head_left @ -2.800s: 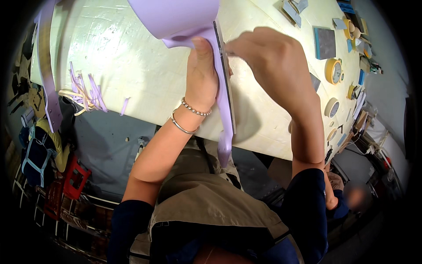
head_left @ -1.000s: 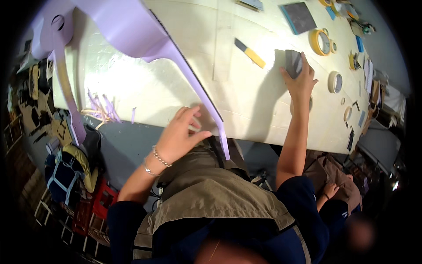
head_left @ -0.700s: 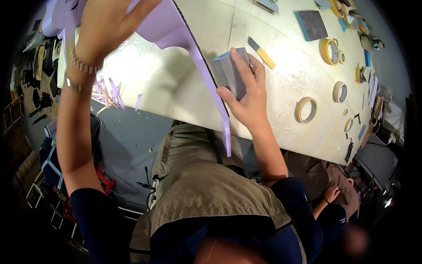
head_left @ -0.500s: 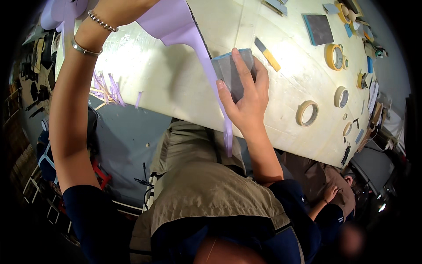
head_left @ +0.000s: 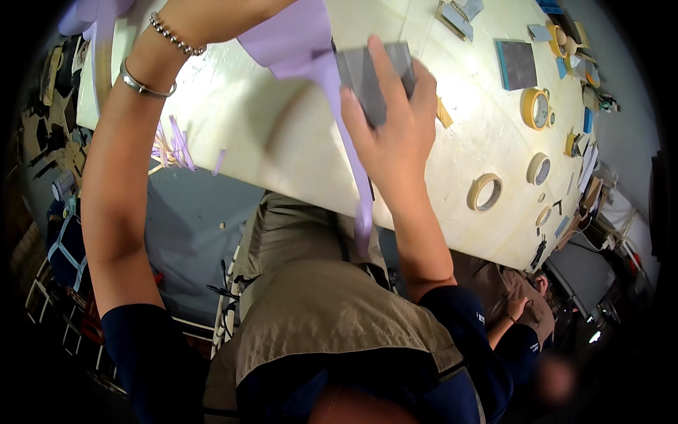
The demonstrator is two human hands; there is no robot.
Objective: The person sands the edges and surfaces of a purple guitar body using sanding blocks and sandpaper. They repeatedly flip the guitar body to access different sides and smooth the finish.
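My right hand [head_left: 393, 145] grips a grey sanding block [head_left: 365, 79], with fingers laid over its top and the thumb at its near left side. The block rests against the right edge of a thin lilac piece [head_left: 296, 53]. Its narrow tail runs toward me and hangs past the table edge above my lap. At the top edge of the view, my left hand [head_left: 229, 15] reaches over the upper part of this piece. The fingers of that hand are out of the picture, so their hold is hidden.
Lilac strips [head_left: 173, 148] lie at the table's left edge. To the right are a yellow blade tool [head_left: 443, 113], partly covered by my hand, another sanding block [head_left: 516, 65], and tape rolls [head_left: 485, 193]. Another person's hand [head_left: 518, 308] shows at the lower right.
My right hand and the sanding block have moved farther away along the lilac piece's edge. The lilac piece has shifted and tilted a little. The whole view has also shifted slightly.
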